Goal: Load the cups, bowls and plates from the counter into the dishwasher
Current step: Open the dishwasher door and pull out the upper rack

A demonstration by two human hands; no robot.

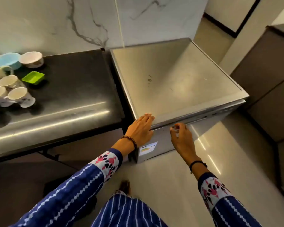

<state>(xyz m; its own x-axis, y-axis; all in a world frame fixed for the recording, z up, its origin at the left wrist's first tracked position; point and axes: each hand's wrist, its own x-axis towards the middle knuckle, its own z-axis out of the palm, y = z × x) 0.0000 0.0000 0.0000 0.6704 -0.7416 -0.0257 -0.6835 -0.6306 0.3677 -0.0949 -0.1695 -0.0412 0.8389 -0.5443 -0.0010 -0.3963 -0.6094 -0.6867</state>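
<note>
A steel dishwasher (179, 79) stands to the right of a dark counter (75, 89), its door shut. My left hand (140, 130) lies flat on the front left corner of its top, fingers straight. My right hand (181, 138) hangs in front of the door's top edge with fingers loosely curled, holding nothing. At the counter's far left stand several white patterned cups (17, 95), a blue bowl (7, 60), a white bowl (31, 59) and a small green square dish (33, 77).
A marble wall (72, 22) rises behind the counter and dishwasher. Grey cabinets (261, 79) stand to the right. The tiled floor (179, 185) lies in front of the dishwasher, with my foot (125, 185) on it.
</note>
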